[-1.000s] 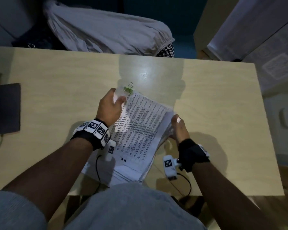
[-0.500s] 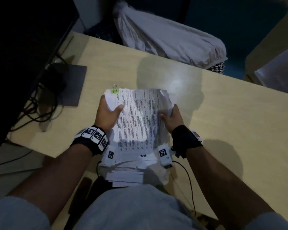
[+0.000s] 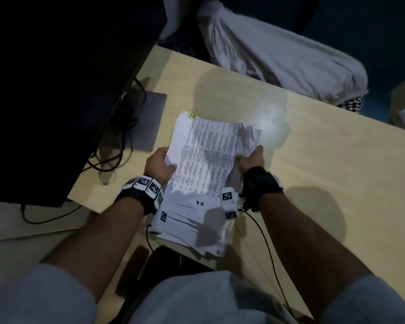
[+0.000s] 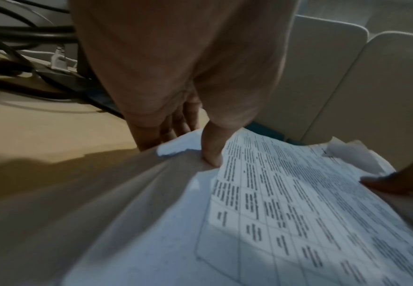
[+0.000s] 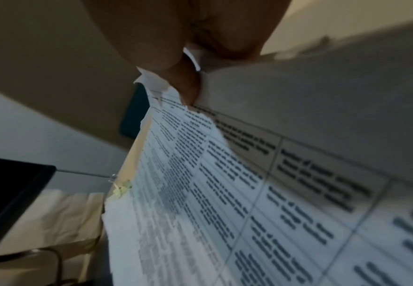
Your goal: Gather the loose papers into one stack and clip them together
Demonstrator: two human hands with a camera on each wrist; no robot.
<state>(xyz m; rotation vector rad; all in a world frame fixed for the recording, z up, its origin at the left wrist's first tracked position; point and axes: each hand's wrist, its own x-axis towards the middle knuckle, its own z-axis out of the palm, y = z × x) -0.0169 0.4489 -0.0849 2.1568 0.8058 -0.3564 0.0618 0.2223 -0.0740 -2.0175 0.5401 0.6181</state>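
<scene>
A thick stack of printed papers (image 3: 204, 164) is held over the near edge of the wooden table (image 3: 325, 164). My left hand (image 3: 160, 163) grips its left edge, thumb on top (image 4: 211, 154) and fingers underneath. My right hand (image 3: 250, 157) pinches the crumpled right edge (image 5: 190, 85). A green binder clip (image 3: 192, 114) sits on the stack's far left corner, also seen in the right wrist view (image 5: 122, 188). The lower sheets fan out unevenly toward my lap.
A black monitor (image 3: 63, 90) with its grey base (image 3: 147, 120) and cables (image 3: 108, 157) stands at the left. Grey cloth (image 3: 285, 54) lies beyond the table's far edge. The table stretches bare to the right.
The stack has turned from slanted to nearly straight and shifted toward the monitor. My left hand slid down from the clipped corner to the mid left edge; my view swung left.
</scene>
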